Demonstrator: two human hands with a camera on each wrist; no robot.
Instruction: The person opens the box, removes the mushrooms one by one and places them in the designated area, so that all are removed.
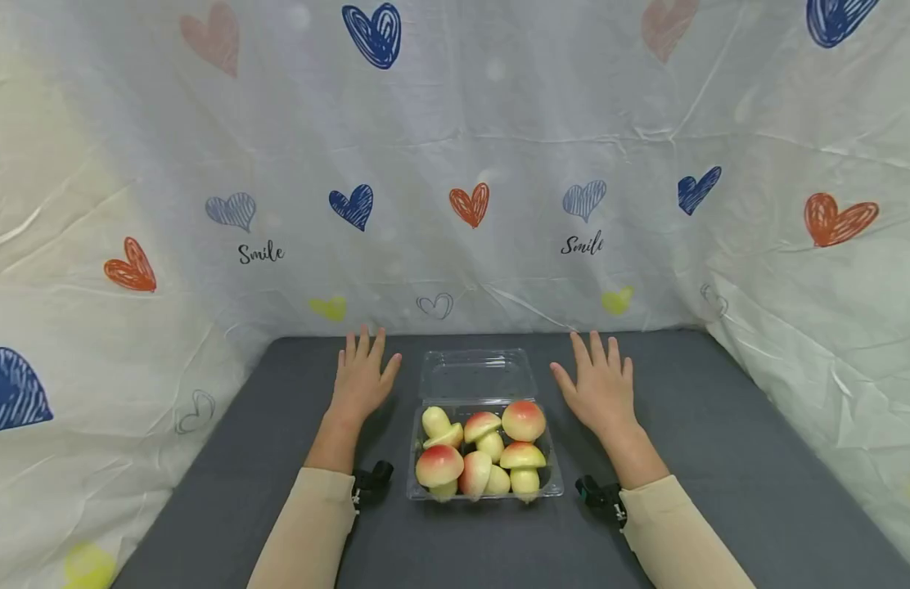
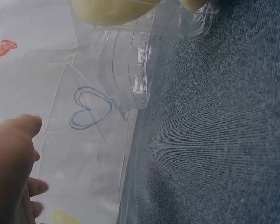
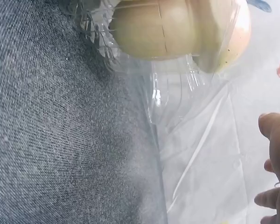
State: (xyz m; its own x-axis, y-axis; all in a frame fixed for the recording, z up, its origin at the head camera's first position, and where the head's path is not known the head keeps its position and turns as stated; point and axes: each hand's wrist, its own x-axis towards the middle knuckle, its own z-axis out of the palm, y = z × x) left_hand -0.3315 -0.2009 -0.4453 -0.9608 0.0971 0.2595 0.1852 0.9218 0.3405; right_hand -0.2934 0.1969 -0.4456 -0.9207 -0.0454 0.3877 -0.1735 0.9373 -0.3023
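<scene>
A clear plastic clamshell box stands between my two hands, its lid folded back toward the far side. Several mushroom-shaped pieces, pale yellow with reddish caps, fill it; I cannot tell what they are made of. To the left of the box, my left hand has its fingers spread and holds nothing. On the other side, my right hand is spread the same way, also holding nothing. Both wrist views show the box's side wall and part of a mushroom-shaped piece close up.
Dark grey cloth covers the table. A white curtain printed with hearts and "Smile" hangs behind it and along both sides. Small black wrist cameras sit on both forearms, beside beige sleeves.
</scene>
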